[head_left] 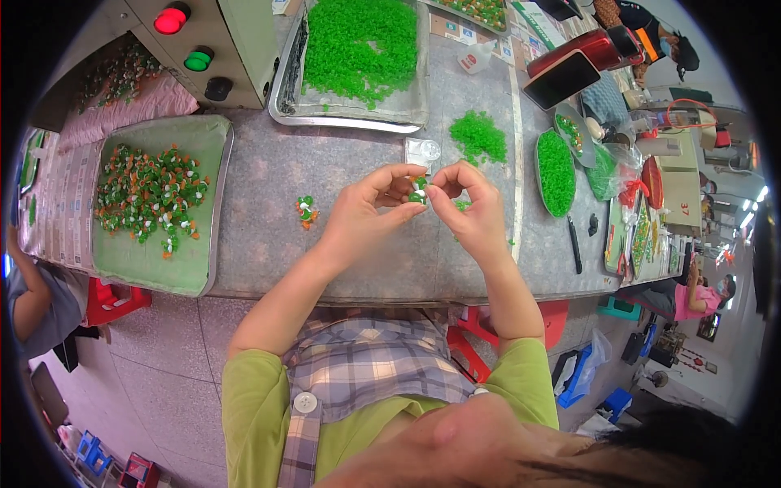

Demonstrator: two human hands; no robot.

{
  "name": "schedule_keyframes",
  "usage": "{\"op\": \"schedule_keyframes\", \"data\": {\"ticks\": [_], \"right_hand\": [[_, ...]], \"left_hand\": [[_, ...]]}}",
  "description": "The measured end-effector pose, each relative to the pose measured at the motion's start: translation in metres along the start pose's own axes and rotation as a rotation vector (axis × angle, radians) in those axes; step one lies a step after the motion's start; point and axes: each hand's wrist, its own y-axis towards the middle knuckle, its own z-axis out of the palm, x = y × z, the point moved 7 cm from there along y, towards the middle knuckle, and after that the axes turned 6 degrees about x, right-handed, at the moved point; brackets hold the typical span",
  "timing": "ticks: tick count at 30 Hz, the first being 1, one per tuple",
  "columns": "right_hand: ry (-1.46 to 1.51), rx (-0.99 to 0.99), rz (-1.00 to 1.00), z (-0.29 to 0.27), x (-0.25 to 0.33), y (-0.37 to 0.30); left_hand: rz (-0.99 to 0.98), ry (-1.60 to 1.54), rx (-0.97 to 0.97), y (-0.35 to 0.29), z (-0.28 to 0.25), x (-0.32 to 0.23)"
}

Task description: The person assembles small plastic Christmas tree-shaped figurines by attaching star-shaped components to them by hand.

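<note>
My left hand [366, 210] and my right hand [473, 210] meet over the grey table [260, 187]. Pinched in the left fingers is a small green and white plastic piece [417, 196], partly covered by fingertips. The right thumb and forefinger close on its right side. Just beyond the hands sits a small white block with a clear round top [429, 150]. Farther right lies a loose heap of green beads [478, 137], with a few more beads under my right hand. Left of my left hand rests a little cluster of green, orange and white pieces [307, 213].
A green-lined tray [146, 272] of similar mixed pieces stands left. Behind are a metal tray [350, 122] of green beads and a panel with a red light [172, 18]. On the right are an oval dish [556, 213], a black pen [575, 245] and a phone [561, 80]. Other people sit nearby.
</note>
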Motion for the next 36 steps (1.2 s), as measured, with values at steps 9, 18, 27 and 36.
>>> {"op": "schedule_keyframes", "data": {"ticks": [9, 18, 27, 36], "right_hand": [[0.032, 0.113, 0.150, 0.001, -0.009, 0.001], [0.124, 0.205, 0.292, 0.005, -0.022, 0.001], [0.083, 0.245, 0.338, 0.008, -0.034, -0.003], [0.001, 0.244, 0.077, 0.011, -0.018, -0.016]], "left_hand": [[0.200, 0.419, -0.046, -0.004, 0.005, -0.018], [0.171, 0.460, -0.039, -0.004, 0.006, -0.017], [0.134, 0.533, -0.009, -0.003, 0.007, -0.015], [0.042, 0.570, 0.116, -0.001, 0.018, -0.002]]}}
